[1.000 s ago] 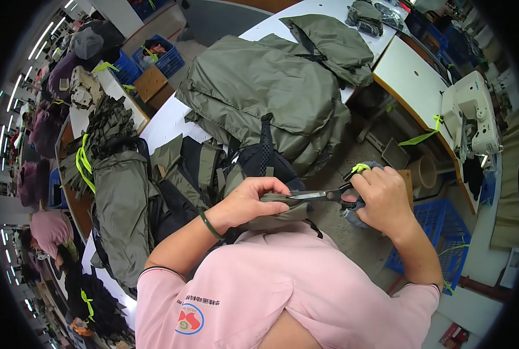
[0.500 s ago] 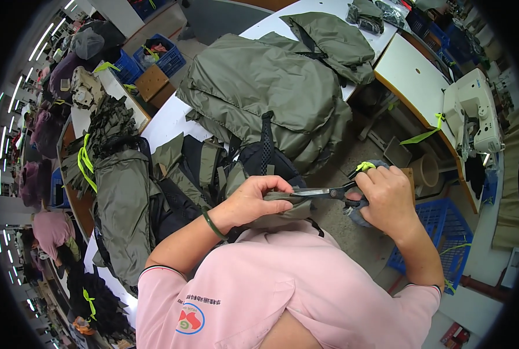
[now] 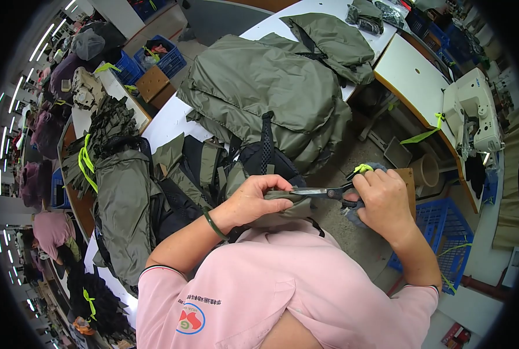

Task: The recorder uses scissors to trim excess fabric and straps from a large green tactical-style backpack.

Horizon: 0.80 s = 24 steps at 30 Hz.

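Observation:
My left hand (image 3: 253, 200), with a dark green bangle on its wrist, pinches a narrow edge of olive fabric (image 3: 294, 200) between thumb and forefinger. In my right hand (image 3: 382, 200) is a pair of scissors (image 3: 320, 192) with dark handles, partly wrapped in grey cloth and bright yellow-green strip. Its blades point left and lie against the fabric close to my left fingertips; whether they are cutting is too small to tell. Beyond my hands, a large olive backpack (image 3: 265, 87) with black mesh straps lies on the white table.
More olive bag pieces (image 3: 122, 203) are heaped on the table (image 3: 172, 119) at the left. At right stand a sewing machine (image 3: 477, 113) on its bench and a blue plastic crate (image 3: 439, 232) on the floor. Another person (image 3: 54, 232) in pink is at far left.
My right hand has shifted slightly left with the scissors, bringing the blades a little further toward my left fingertips. My left hand has hardly moved.

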Available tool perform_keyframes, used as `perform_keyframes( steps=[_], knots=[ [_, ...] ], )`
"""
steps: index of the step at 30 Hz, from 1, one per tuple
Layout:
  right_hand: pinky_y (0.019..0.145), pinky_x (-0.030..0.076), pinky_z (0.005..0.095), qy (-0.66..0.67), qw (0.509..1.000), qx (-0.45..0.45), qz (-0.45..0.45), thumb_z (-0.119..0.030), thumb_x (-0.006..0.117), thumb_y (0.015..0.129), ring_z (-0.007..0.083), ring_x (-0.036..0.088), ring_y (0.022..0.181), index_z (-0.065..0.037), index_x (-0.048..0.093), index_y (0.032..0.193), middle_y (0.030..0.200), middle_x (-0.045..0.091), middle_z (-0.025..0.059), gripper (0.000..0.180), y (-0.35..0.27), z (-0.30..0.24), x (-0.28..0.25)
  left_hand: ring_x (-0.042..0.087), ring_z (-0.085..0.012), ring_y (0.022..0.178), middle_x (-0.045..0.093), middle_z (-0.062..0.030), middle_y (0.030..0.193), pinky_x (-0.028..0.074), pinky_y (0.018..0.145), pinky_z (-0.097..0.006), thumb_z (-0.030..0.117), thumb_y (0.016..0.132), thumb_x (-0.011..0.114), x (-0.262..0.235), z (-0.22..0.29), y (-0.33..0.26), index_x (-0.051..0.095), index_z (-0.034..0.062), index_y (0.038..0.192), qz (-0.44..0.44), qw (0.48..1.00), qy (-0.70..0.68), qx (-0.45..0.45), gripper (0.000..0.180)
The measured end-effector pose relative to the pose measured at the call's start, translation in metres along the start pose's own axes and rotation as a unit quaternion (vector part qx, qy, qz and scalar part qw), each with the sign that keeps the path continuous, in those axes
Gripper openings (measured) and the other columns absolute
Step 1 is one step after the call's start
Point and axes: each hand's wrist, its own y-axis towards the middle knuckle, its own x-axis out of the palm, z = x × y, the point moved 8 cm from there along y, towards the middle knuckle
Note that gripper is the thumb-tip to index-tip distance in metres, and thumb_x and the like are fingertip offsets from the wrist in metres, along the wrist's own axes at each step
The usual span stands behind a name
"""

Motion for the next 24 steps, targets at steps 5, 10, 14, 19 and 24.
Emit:
perform_keyframes(
  steps=[5, 10, 14, 19, 24],
  knots=[
    [0.061, 0.040, 0.0371, 0.022, 1.000, 0.017, 0.014, -0.015, 0.074, 0.071, 0.0242, 0.056, 0.066, -0.009, 0.055, 0.076, 0.068, 0.053, 0.0047, 0.021, -0.001, -0.006, 0.009, 0.055, -0.0034, 0.080, 0.063, 0.0036, 0.090, 0.047, 0.072, -0.021, 0.004, 0.085, 0.072, -0.002, 0.000, 0.000, 0.065, 0.0027, 0.103, 0.008, 1.000, -0.012, 0.011, 0.019],
    [0.059, 0.043, 0.0388, 0.090, 0.992, 0.077, 0.036, -0.019, 0.078, 0.066, 0.0281, 0.059, 0.065, -0.006, 0.062, 0.080, 0.070, 0.060, 0.0087, 0.025, -0.005, -0.005, 0.024, 0.057, -0.0041, 0.084, 0.064, 0.0033, 0.091, 0.048, 0.076, -0.021, 0.002, 0.084, 0.073, -0.010, 0.001, -0.002, 0.065, 0.0038, 0.101, 0.037, 0.999, -0.017, -0.004, 0.019],
    [0.055, 0.046, 0.0359, 0.291, 0.942, 0.156, -0.049, -0.024, 0.079, 0.077, 0.0234, 0.062, 0.059, -0.004, 0.059, 0.079, 0.066, 0.061, 0.0079, 0.028, -0.012, -0.007, 0.054, 0.057, -0.0043, 0.085, 0.064, 0.0032, 0.092, 0.048, 0.077, -0.022, 0.002, 0.083, 0.073, -0.013, 0.007, -0.001, 0.066, 0.0037, 0.101, 0.038, 0.998, -0.048, 0.027, 0.020],
    [0.057, 0.039, 0.0229, 0.590, 0.719, 0.366, -0.024, -0.015, 0.079, 0.083, 0.0040, 0.046, 0.066, -0.004, 0.057, 0.079, 0.068, 0.053, -0.0025, 0.025, -0.019, 0.023, 0.064, 0.058, -0.0061, 0.088, 0.064, 0.0019, 0.096, 0.049, 0.080, -0.022, 0.003, 0.084, 0.073, 0.011, -0.010, -0.003, 0.066, 0.0035, 0.102, -0.048, 0.999, 0.012, 0.006, 0.019],
    [0.059, 0.041, 0.0329, 0.172, 0.982, 0.040, 0.062, -0.017, 0.079, 0.072, 0.0195, 0.058, 0.062, -0.006, 0.060, 0.082, 0.069, 0.060, 0.0044, 0.025, 0.000, 0.009, 0.001, 0.058, -0.0042, 0.083, 0.063, 0.0025, 0.092, 0.050, 0.077, -0.021, 0.000, 0.083, 0.073, -0.002, -0.008, -0.003, 0.064, 0.0049, 0.102, -0.015, 0.994, -0.109, -0.029, 0.022]
  ],
)
